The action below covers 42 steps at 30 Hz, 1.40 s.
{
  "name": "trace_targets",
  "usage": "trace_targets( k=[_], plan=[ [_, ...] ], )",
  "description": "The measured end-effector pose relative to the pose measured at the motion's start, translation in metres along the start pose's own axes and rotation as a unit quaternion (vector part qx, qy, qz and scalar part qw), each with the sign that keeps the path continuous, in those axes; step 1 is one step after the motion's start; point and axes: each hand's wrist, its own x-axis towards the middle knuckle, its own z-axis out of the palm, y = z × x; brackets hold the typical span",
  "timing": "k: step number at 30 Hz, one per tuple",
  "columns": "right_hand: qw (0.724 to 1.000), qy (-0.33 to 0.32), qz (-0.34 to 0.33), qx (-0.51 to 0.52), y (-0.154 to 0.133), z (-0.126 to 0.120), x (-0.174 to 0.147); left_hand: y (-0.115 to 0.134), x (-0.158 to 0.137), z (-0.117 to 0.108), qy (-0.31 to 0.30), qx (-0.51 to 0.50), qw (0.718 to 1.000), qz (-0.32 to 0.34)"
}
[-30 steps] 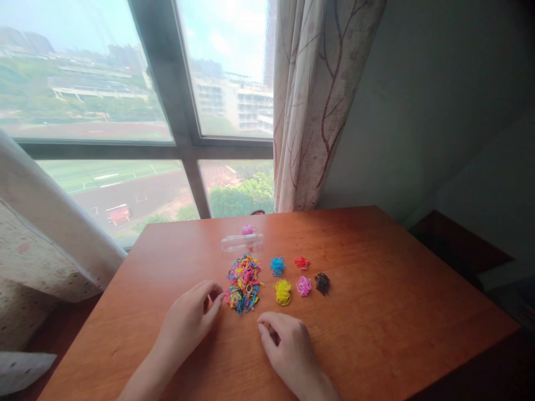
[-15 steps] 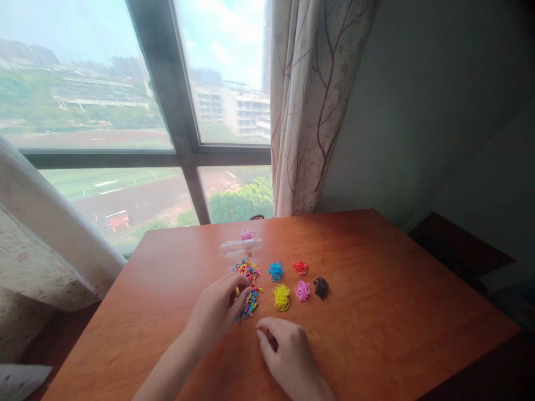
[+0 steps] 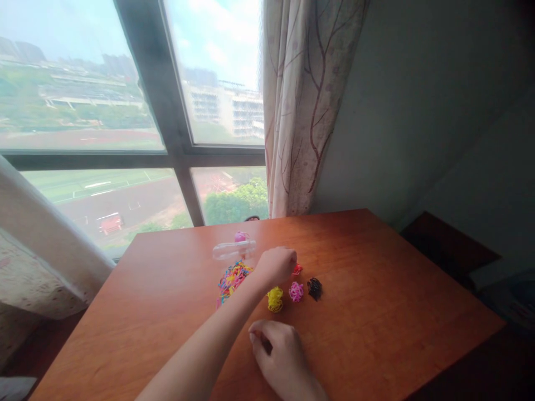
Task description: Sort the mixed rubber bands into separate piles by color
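Observation:
My left hand (image 3: 276, 266) reaches across the table, its fingers curled closed at the edge of a pile of red rubber bands (image 3: 297, 269). Whatever its fingertips hold is hidden. Under my left forearm, to the left, lies a heap of mixed-colour rubber bands (image 3: 234, 277), partly covered. My right hand (image 3: 279, 352) rests on the table nearer me, thumb and forefinger pinched together; anything between them is too small to make out. Yellow bands (image 3: 275, 299), pink bands (image 3: 296, 291) and black bands (image 3: 315, 288) lie in separate small piles. My left hand hides the blue pile.
A clear plastic container (image 3: 234, 250) lies on its side behind the mixed heap, with a pink round object (image 3: 241, 236) just beyond it. The brown wooden table (image 3: 376, 312) stands against a window and a patterned curtain (image 3: 296, 139).
My left hand has moved from the mixed heap rightward and away from me to the red pile, now covering the blue one. My right hand stays in place. The view has shifted slightly.

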Motion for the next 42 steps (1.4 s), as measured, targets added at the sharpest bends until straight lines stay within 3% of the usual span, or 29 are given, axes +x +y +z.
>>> trace_targets(
  k=[3, 7, 14, 19, 30, 42],
  plan=[
    [1.000, 0.012, -0.006, -0.003, 0.001, 0.002, 0.000, -0.001, 0.007, 0.004, 0.000, -0.002, 1.000, -0.001],
    [1.000, 0.010, -0.011, -0.003, 0.002, 0.003, -0.001, -0.011, -0.005, -0.006, 0.021, -0.018, 1.000, 0.004],
    [0.999, -0.003, -0.016, -0.029, 0.000, 0.001, 0.000, -0.056, -0.066, -0.034, 0.094, -0.060, 0.993, -0.026],
    [0.999, -0.009, -0.018, -0.049, -0.001, 0.000, 0.000, -0.077, -0.114, -0.043, 0.122, -0.080, 0.987, -0.062],
    [0.999, -0.013, -0.011, -0.045, 0.000, -0.001, -0.002, -0.084, -0.166, -0.027, 0.073, -0.099, 0.980, -0.154],
    [0.999, -0.010, -0.012, -0.051, 0.000, -0.002, -0.003, -0.089, -0.175, -0.028, 0.037, -0.068, 0.984, -0.159]
  ],
)
